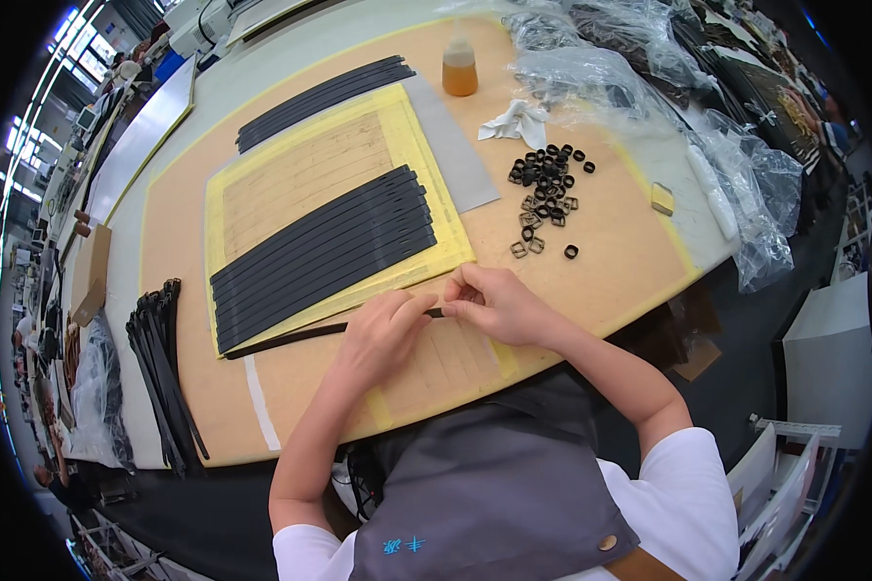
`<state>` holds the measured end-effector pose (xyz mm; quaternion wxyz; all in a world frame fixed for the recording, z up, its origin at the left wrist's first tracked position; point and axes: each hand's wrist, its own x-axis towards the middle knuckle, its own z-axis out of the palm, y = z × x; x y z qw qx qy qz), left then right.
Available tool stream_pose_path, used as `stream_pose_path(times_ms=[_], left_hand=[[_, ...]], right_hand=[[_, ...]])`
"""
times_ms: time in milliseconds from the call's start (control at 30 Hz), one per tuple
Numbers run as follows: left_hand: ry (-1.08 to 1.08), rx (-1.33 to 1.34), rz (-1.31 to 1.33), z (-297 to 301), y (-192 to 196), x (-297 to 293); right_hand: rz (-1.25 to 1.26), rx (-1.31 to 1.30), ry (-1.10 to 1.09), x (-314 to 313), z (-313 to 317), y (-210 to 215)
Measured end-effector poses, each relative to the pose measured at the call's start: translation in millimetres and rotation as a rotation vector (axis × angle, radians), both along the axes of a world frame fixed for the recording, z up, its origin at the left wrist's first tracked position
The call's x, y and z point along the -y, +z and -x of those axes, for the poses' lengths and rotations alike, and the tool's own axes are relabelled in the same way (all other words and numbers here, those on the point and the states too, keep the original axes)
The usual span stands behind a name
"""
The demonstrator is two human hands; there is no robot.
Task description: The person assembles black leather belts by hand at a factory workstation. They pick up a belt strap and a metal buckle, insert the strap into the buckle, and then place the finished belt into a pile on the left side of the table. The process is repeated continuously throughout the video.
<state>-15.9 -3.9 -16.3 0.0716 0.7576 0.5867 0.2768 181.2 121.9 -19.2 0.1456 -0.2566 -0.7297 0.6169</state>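
On the worktop [562, 310] lies one yellow-bordered board [310, 165]. Just outside its near edge and alongside it runs one dark strap [286, 339]. The left hand [383, 334] and right hand [499, 305] are at this strap's right-hand end, near the board's near right corner, with the fingers of both pinching it.

A group of flat black strips [325, 257], perhaps seven or eight, covers the board's near half; another set [320, 102], too tight to count, lies along its far edge. Left of the board is a bundle of black straps [160, 368], overlapping past counting. Right of it sit dozens of small black loops and buckles [547, 184], one white cloth [515, 123] and one amber bottle [460, 68]. Nearer the wearer than the board, the grey apron [484, 504] bears two blue characters [404, 545].
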Motion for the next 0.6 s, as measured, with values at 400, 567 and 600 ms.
stream_pose_path(times_ms=[400,567,600], left_hand=[[0.044,0.438,0.173,-10.4,3.9,8.2],[0.017,0.431,0.087,-15.9,1.7,3.8],[0.027,0.439,0.09,-19.1,5.5,2.7]], right_hand=[[-0.776,0.308,-0.175,-67.0,-125.1,12.6],[-0.448,0.197,-0.251,-43.3,-109.3,-0.7],[-0.213,0.098,-0.273,-31.5,-97.1,-6.3]])
